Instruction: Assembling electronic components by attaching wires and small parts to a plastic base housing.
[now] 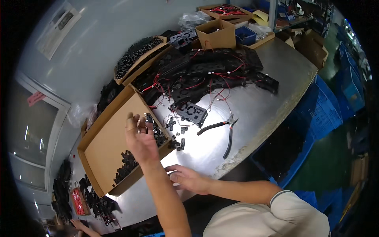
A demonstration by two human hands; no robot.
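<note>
My left hand (143, 144) is raised over the near right part of a shallow cardboard box (106, 130), its fingers pointing up, partly bent and slightly apart. No held thing shows in it. Small black plastic parts (127, 165) lie in the box beside and below this hand. My right hand (190, 181) is low at the table's near edge, next to my left forearm. Its fingers are loosely bent, with a gap between thumb and forefinger, and I see nothing in them. Loose small black pieces (181, 144) lie on the metal table right of the box.
Pliers (227, 125) with black handles lie spread on the metal table (256, 114). Beyond them are a black fan-shaped housing (191, 112) and piled black parts with red wires (205, 73). Blue crates (316, 114) stand at the right. Another person's hand (81, 226) shows at lower left.
</note>
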